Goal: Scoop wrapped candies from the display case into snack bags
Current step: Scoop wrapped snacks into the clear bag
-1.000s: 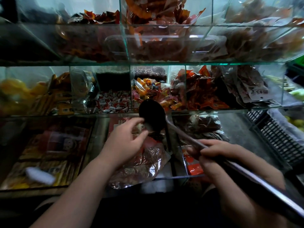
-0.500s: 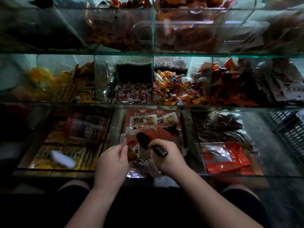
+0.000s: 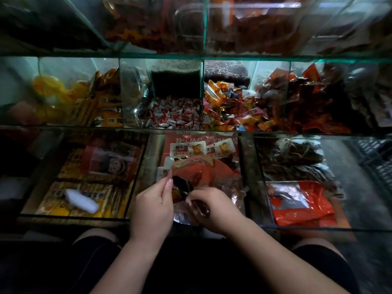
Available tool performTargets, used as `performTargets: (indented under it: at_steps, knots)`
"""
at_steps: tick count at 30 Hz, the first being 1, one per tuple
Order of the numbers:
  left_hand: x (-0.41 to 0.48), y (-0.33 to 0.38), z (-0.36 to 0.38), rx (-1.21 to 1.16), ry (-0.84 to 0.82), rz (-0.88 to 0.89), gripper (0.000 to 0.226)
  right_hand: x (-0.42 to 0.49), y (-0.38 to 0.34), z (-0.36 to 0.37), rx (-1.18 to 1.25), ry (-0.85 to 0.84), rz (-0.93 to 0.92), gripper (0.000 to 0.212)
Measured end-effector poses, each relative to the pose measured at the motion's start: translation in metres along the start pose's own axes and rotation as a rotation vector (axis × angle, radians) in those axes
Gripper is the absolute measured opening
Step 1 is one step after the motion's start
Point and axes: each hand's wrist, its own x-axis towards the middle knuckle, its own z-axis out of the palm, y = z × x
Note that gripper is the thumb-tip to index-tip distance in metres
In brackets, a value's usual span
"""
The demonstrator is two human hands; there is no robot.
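Note:
My left hand (image 3: 151, 209) pinches the rim of a clear and red snack bag (image 3: 214, 177) and holds its mouth up over the lower middle compartment. My right hand (image 3: 214, 211) grips the dark handle of a black scoop (image 3: 182, 184), whose bowl sits inside the bag's mouth. The bag's film covers part of the scoop. Wrapped candies fill the middle shelf: red and white ones (image 3: 174, 114) and mixed orange, yellow and blue ones (image 3: 231, 109).
The glass display case (image 3: 203, 132) has three tiers split by glass dividers. Red packets (image 3: 301, 202) lie at lower right, yellow packets with a white object (image 3: 81, 200) at lower left. A dark crate (image 3: 375, 158) stands at far right. My knees are below.
The scoop came back from the middle shelf down to the bag. My right hand slid up to the scoop's short end, and the bowl went further into the bag's mouth.

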Motion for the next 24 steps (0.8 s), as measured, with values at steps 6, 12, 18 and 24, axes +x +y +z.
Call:
performTargets:
  at_steps: [6,12,18,24]
  knots:
    - [0.0,0.0,-0.003,-0.016,0.012,0.011,0.033,0.012,-0.012,-0.002,-0.097,-0.085,-0.035,0.031]
    - [-0.005,0.002,-0.002,-0.071,0.022,0.019,0.033,-0.015,-0.002,-0.004,-0.223,0.014,0.043,0.025]
    - [-0.005,-0.006,-0.001,-0.125,-0.012,-0.05,0.035,0.006,0.011,0.017,-0.093,0.103,0.232,0.033]
    - [-0.004,-0.014,-0.007,-0.129,0.008,-0.047,0.036,0.01,0.008,0.045,0.327,0.468,0.352,0.014]
